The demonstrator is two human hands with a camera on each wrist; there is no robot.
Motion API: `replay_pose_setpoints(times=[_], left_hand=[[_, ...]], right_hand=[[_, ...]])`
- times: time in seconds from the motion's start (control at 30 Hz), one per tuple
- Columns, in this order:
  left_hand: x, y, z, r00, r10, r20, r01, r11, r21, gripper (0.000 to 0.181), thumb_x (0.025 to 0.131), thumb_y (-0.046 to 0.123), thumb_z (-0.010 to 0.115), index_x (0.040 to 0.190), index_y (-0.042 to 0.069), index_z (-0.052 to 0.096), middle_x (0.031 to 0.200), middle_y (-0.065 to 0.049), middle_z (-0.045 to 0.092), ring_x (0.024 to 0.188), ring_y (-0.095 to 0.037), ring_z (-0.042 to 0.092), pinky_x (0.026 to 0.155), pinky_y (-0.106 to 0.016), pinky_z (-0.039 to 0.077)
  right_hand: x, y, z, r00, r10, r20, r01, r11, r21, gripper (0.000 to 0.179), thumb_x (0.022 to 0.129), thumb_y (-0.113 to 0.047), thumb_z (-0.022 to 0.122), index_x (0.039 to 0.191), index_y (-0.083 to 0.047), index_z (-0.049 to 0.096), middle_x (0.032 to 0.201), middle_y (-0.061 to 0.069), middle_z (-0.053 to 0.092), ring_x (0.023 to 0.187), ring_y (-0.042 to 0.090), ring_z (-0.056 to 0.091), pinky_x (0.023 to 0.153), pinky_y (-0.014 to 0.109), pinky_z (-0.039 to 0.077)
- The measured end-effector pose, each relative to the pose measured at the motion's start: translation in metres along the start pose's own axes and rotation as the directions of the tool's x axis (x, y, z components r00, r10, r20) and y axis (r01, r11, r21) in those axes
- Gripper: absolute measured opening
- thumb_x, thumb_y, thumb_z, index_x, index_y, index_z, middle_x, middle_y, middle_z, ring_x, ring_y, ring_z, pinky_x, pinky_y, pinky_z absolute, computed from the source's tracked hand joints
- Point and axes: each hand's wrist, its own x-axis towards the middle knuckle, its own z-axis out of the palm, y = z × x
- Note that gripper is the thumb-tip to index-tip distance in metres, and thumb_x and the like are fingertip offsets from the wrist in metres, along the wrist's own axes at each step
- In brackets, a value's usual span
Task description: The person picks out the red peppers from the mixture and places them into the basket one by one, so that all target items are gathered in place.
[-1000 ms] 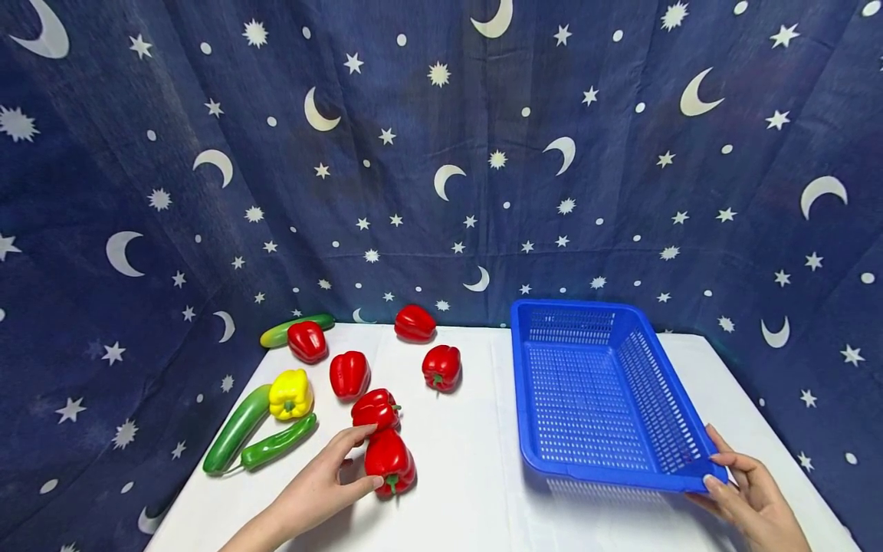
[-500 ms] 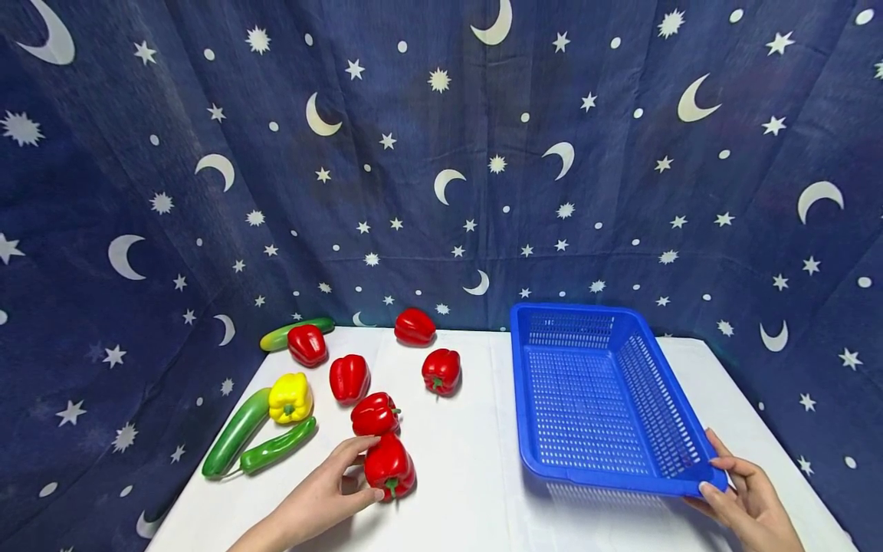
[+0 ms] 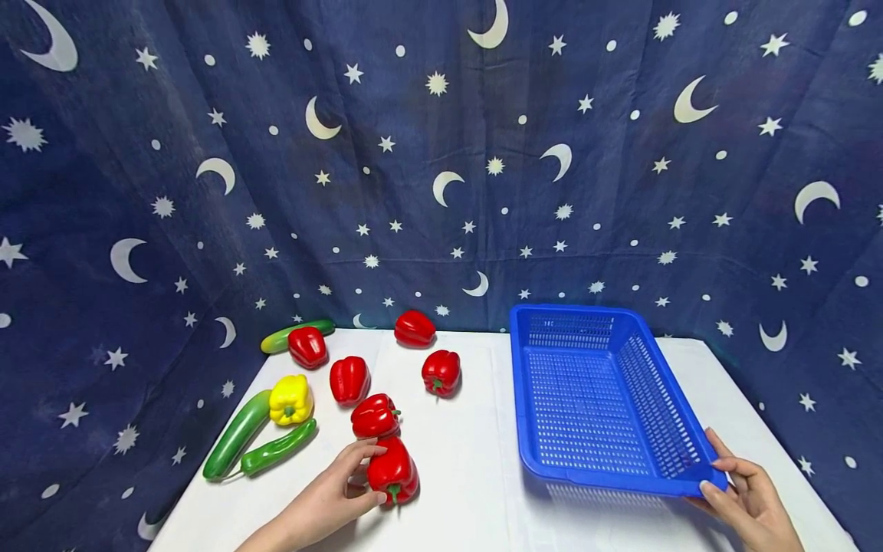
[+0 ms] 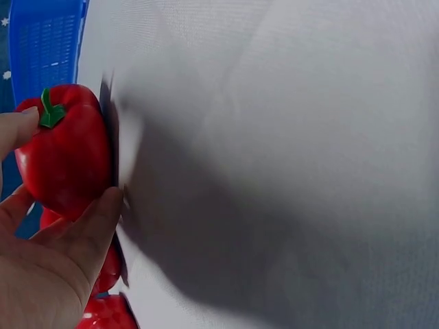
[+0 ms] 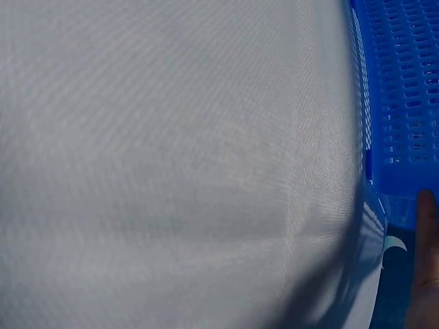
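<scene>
A red bell pepper (image 3: 395, 469) with a green stem is held by my left hand (image 3: 331, 487), at the front of the white table. The left wrist view shows the thumb by the stem of this bell pepper (image 4: 68, 154) and the fingers round its far end. Just behind it lies another red bell pepper (image 3: 375, 415). At the right, my right hand (image 3: 753, 498) pinches the near right corner of a blue plastic basket (image 3: 593, 477), thumb on the rim. One finger (image 5: 426, 226) of that hand shows against the basket in the right wrist view.
More red bell peppers (image 3: 349, 380) lie farther back on the table (image 3: 472, 429). To the left are a yellow bell pepper (image 3: 290, 399), a green chili pepper (image 3: 279, 447), a long cucumber (image 3: 237, 435) and another cucumber (image 3: 279, 339). A starry blue curtain (image 3: 441, 153) hangs behind.
My left hand has closed its grip on the front red bell pepper and shifted it slightly to the right. The right hand keeps its hold on the basket corner.
</scene>
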Motion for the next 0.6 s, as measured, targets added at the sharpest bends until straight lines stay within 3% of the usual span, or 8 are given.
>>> replay_pose_setpoints(times=[0.1, 0.3, 0.5, 0.6], left_hand=[[0.001, 0.000, 0.002, 1.000, -0.009, 0.003, 0.009, 1.000, -0.002, 0.066, 0.089, 0.040, 0.080, 0.144, 0.021, 0.049, 0.155, -0.019, 0.037, 0.114, -0.025, 0.061, 0.088, -0.034, 0.057], [0.004, 0.002, 0.003, 0.999, -0.030, 0.015, 0.030, 0.999, -0.010, 0.068, 0.087, 0.037, 0.082, 0.142, 0.018, 0.048, 0.149, -0.019, 0.046, 0.126, -0.040, 0.056, 0.096, -0.053, 0.054], [0.009, 0.007, 0.009, 0.999, -0.048, 0.022, 0.048, 0.999, 0.007, 0.068, 0.085, 0.038, 0.083, 0.139, 0.017, 0.047, 0.141, -0.017, 0.052, 0.124, -0.040, 0.058, 0.095, -0.056, 0.053], [0.012, 0.010, 0.012, 0.998, -0.059, 0.034, 0.059, 0.998, 0.004, 0.073, 0.085, 0.038, 0.084, 0.143, 0.018, 0.045, 0.142, -0.016, 0.052, 0.124, -0.039, 0.058, 0.096, -0.056, 0.053]], right_hand=[[0.001, 0.000, 0.001, 0.999, -0.026, 0.023, 0.026, 0.999, 0.027, 0.040, 0.098, 0.023, 0.040, 0.129, -0.002, 0.040, 0.156, -0.012, 0.040, 0.125, -0.003, 0.054, 0.077, 0.030, 0.061], [0.002, 0.000, 0.001, 0.997, -0.050, 0.052, 0.046, 0.996, 0.072, 0.041, 0.097, 0.025, 0.038, 0.128, -0.001, 0.040, 0.155, -0.012, 0.043, 0.127, -0.001, 0.054, 0.079, 0.030, 0.060], [0.000, 0.000, -0.001, 1.000, 0.010, 0.029, -0.011, 1.000, 0.023, 0.038, 0.101, 0.018, 0.041, 0.129, -0.007, 0.040, 0.160, -0.012, 0.035, 0.124, -0.005, 0.053, 0.079, 0.029, 0.060], [0.001, 0.001, 0.000, 0.999, 0.003, 0.032, -0.004, 1.000, 0.019, 0.039, 0.101, 0.019, 0.041, 0.129, -0.007, 0.040, 0.159, -0.013, 0.036, 0.124, -0.006, 0.052, 0.079, 0.028, 0.060]])
